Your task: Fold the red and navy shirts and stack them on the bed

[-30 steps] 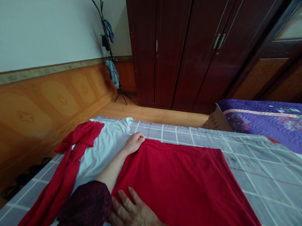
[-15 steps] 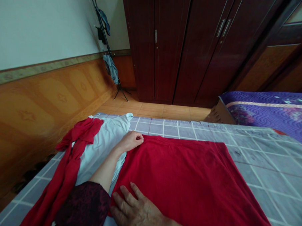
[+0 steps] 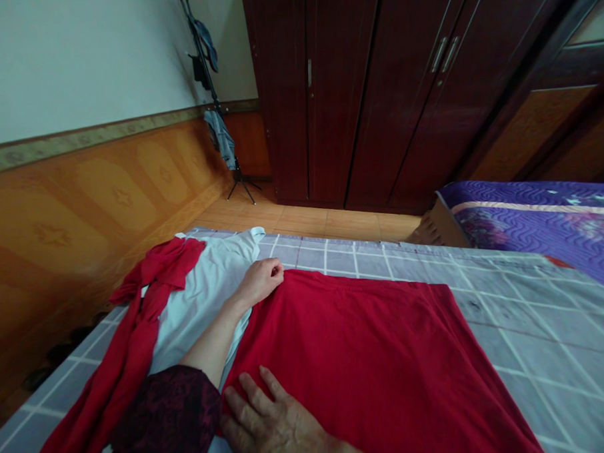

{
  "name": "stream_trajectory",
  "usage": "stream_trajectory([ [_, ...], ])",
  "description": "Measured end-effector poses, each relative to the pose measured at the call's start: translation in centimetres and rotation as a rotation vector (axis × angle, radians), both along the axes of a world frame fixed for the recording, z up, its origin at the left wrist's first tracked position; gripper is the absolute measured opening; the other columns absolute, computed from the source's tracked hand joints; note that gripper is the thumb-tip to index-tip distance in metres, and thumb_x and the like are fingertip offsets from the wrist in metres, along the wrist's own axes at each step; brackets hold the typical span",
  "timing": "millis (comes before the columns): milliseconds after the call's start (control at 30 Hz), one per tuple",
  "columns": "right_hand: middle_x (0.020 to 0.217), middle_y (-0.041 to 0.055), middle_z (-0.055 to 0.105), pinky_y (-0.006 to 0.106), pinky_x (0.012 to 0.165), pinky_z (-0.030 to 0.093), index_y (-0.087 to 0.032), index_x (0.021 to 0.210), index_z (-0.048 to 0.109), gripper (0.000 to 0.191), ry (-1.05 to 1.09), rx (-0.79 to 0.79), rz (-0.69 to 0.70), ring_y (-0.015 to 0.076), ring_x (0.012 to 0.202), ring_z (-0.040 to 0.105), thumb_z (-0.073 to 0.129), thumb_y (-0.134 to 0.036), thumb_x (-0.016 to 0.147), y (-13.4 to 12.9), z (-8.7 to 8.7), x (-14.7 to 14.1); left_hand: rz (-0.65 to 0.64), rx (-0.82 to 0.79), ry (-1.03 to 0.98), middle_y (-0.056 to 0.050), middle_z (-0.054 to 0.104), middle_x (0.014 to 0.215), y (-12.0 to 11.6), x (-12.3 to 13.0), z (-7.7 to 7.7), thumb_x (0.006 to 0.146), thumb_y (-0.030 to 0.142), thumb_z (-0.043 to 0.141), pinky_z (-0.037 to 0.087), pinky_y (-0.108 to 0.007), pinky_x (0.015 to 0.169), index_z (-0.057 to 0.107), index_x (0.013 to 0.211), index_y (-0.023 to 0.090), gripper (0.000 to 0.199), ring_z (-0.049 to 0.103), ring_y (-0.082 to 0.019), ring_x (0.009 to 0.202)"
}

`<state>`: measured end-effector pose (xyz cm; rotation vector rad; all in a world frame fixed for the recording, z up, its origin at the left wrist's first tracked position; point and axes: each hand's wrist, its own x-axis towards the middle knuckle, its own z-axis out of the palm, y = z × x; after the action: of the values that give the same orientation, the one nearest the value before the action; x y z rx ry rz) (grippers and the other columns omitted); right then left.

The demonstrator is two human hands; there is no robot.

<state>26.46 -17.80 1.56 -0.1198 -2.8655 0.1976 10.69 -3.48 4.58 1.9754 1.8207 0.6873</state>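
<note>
Down on the bed in front of me, the red shirt point(image 3: 358, 364) lies flat on a grey checked cover point(image 3: 532, 336), sitting around 6 o'clock in my head-cam view. My left hand point(image 3: 259, 282) is at the shirt's 11 o'clock corner, with the fingers curled and pressed together right at the hem. The view's a bit dim and soft there, so I can't swear they're actually pinching the cloth, but it sure looks close. My right hand point(image 3: 273, 418) lies flat on the shirt at about 7 o'clock, near its left edge, with the fingers point(image 3: 252, 395) spread and pressed down on the fabric.

A white shirt point(image 3: 200, 304) lies just off the red shirt's 9 o'clock side, under my left forearm, and a twisted red cloth point(image 3: 136, 334) lies across it further out. Up at 12 o'clock there's a dark wooden wardrobe point(image 3: 361, 90), with a coat stand point(image 3: 216, 103) hung with clothes at 11. A purple quilt point(image 3: 532, 226) sits at about 2 o'clock.
</note>
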Motion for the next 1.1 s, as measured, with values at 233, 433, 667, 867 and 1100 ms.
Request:
stream_trajectory([
  [233,0.138,0.0092,0.050,0.049,0.102,0.042,-0.014,0.129,0.051,0.038,0.006,0.002,-0.008,0.0291,0.126,0.046,0.035,-0.029,0.098,-0.1,-0.2,0.0,-0.046,-0.001,-0.109,0.002,0.057,0.067,0.2,-0.6,-0.2,0.085,0.025,0.041,0.039,-0.021,0.058,0.055,0.077,0.018,0.018,0.052,-0.013,0.062],
  [433,0.138,0.0088,0.050,0.049,0.102,0.042,-0.013,0.128,0.052,0.038,0.018,-0.008,-0.011,0.0287,0.126,0.046,0.035,-0.028,0.098,-0.2,-0.4,-0.1,-0.021,-0.032,-0.097,0.002,0.057,0.066,0.4,-0.1,-1.1,0.083,0.024,0.040,0.039,-0.020,0.056,0.055,0.076,0.017,0.018,0.053,-0.013,0.062],
  [667,0.135,0.0074,0.053,0.047,0.100,0.044,-0.014,0.126,0.054,0.037,0.038,0.045,-0.021,0.0285,0.123,0.048,0.036,-0.030,0.098,-0.3,-1.0,-0.3,0.148,-0.040,0.143,0.000,0.058,0.064,-0.1,1.1,-0.7,0.078,0.013,0.047,0.041,-0.026,0.065,0.055,0.071,0.020,0.013,0.059,-0.018,0.069],
  [867,0.131,0.0039,0.056,0.041,0.097,0.045,-0.019,0.118,0.058,0.032,0.024,0.054,-0.045,0.0238,0.118,0.052,0.037,-0.032,0.098,0.1,0.7,0.4,0.046,0.174,0.287,-0.004,0.062,0.094,-1.6,3.1,1.4,0.083,0.013,0.044,0.044,-0.029,0.081,0.057,0.088,0.021,0.016,0.060,-0.019,0.090],
  [1100,0.105,0.0059,0.065,0.027,0.083,0.046,-0.018,0.100,0.063,0.023,0.134,-0.259,-0.515,0.0178,0.094,0.060,0.055,-0.036,0.089,5.4,9.6,9.4,-0.401,0.215,0.255,-0.007,0.058,0.119,-2.6,4.6,0.1,0.092,0.037,0.047,0.043,-0.037,0.098,0.056,0.115,0.020,0.030,0.054,-0.022,0.113],
])
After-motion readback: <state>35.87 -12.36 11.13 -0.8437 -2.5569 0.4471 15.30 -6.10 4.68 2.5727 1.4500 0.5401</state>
